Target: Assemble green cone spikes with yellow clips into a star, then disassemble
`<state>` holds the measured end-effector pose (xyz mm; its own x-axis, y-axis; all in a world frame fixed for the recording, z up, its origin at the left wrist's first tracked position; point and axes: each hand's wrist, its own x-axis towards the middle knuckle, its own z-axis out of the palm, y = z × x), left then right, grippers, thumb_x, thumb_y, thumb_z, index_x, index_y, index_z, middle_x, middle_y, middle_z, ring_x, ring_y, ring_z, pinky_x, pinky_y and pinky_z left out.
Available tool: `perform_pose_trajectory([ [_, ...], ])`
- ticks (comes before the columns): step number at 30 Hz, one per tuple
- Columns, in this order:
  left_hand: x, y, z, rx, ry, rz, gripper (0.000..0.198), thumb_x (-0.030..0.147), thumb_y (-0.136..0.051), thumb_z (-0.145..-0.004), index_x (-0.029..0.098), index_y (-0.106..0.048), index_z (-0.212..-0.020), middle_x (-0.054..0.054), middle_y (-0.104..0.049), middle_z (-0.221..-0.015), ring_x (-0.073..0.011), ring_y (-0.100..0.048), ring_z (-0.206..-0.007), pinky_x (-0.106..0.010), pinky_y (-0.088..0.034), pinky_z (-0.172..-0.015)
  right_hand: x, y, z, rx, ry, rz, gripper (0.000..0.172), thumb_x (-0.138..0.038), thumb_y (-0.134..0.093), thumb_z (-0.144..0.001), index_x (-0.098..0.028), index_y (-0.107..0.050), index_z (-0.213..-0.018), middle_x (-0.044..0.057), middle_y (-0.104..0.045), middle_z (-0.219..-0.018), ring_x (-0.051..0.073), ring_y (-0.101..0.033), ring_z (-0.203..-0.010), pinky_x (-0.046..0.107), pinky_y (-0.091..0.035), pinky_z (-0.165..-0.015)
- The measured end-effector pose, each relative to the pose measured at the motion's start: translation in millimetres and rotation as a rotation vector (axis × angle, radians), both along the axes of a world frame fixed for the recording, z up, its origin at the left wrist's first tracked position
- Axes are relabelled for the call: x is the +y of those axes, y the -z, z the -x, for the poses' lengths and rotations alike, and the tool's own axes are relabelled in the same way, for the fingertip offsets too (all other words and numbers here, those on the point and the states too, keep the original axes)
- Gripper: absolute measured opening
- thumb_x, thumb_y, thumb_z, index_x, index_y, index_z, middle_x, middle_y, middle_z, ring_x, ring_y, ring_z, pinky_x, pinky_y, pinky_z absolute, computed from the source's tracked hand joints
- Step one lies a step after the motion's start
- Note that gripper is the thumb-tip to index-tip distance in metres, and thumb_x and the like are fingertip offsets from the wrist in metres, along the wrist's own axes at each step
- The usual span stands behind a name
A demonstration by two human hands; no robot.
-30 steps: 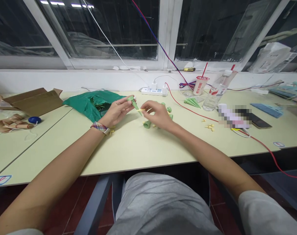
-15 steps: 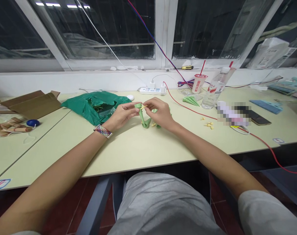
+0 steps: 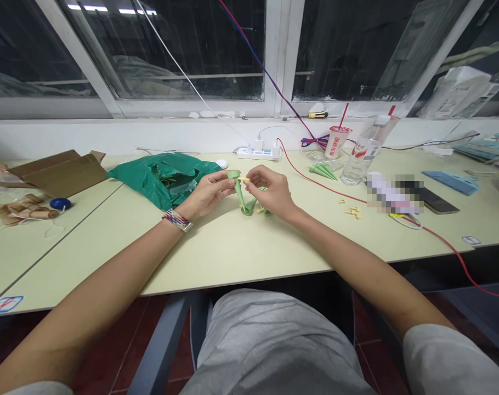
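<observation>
My left hand [image 3: 208,193] pinches a light green plastic cone-shaped spike [image 3: 237,187] near its wide top, narrow end pointing down. My right hand [image 3: 273,193] has thumb and fingers closed on a small yellow plastic valve-like piece [image 3: 244,179]. The yellow piece lies level, its end at the spike's side near the rim; whether it sits in a hole is too small to tell. Below the hands, another green spike [image 3: 248,209] rests on the table, with more green and yellow parts partly hidden by my right hand.
Loose yellow pieces [image 3: 353,212] lie to the right. Several green spikes [image 3: 323,171] are farther back, near a water bottle [image 3: 358,159] and a drink cup [image 3: 336,144]. A torn green bag [image 3: 140,175] is at left. A red cable [image 3: 327,187] crosses the table past a phone [image 3: 436,202].
The view has shifted slightly, so everything appears a little farther right. Both hands keep their grips, and the yellow piece now looks more level against the spike.
</observation>
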<state>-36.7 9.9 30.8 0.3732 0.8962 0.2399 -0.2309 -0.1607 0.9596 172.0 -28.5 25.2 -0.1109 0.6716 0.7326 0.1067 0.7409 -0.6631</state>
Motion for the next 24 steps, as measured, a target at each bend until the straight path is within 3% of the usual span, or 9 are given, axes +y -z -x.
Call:
perform_pose_trajectory([
  [9, -2.9, -3.9, 0.0, -0.005, 0.016, 0.047, 0.035, 0.036, -0.100, -0.070, 0.016, -0.084, -0.094, -0.012, -0.081, -0.103, -0.0216, -0.077, -0.094, -0.029, -0.062, -0.087, -1.7, 0.1, -0.1, -0.031, 0.005, 0.014, 0.017, -0.039, -0.071, -0.091, -0.023, -0.073, -0.096, 0.004, -0.075, -0.093, 0.018, -0.073, -0.081, 0.035, -0.065, -0.080],
  [14, -5.3, -6.9, -0.3, 0.015, 0.000, 0.028, 0.036, 0.032, -0.103, -0.064, 0.017, -0.082, -0.090, -0.008, -0.080, -0.095, -0.0205, -0.076, -0.087, -0.031, -0.062, -0.082, 0.2, 0.1, -0.4, 0.042, -0.139, 0.208, 0.028, -0.048, -0.077, -0.088, -0.022, -0.071, -0.094, 0.000, -0.072, -0.078, 0.016, -0.071, -0.071, 0.032, -0.063, -0.071],
  [20, -5.1, -4.8, 0.1, 0.028, 0.011, 0.037, 0.036, 0.032, -0.103, -0.064, 0.016, -0.075, -0.081, -0.003, -0.075, -0.081, -0.0157, -0.071, -0.076, -0.028, -0.060, -0.075, 6.1, 1.2, -4.3, 0.040, -0.241, 0.236, 0.027, -0.045, -0.080, -0.084, -0.021, -0.070, -0.090, -0.001, -0.071, -0.078, 0.015, -0.070, -0.073, 0.030, -0.061, -0.071],
  [24, -7.8, -7.0, -2.4, 0.035, 0.011, -0.006, 0.040, 0.034, -0.104, -0.061, 0.016, -0.075, -0.083, -0.005, -0.077, -0.083, -0.0184, -0.073, -0.078, -0.032, -0.062, -0.077, 7.1, 1.6, -5.4, 0.059, -0.291, 0.256, 0.028, -0.045, -0.082, -0.084, -0.020, -0.070, -0.088, 0.000, -0.072, -0.076, 0.015, -0.070, -0.070, 0.029, -0.060, -0.067],
])
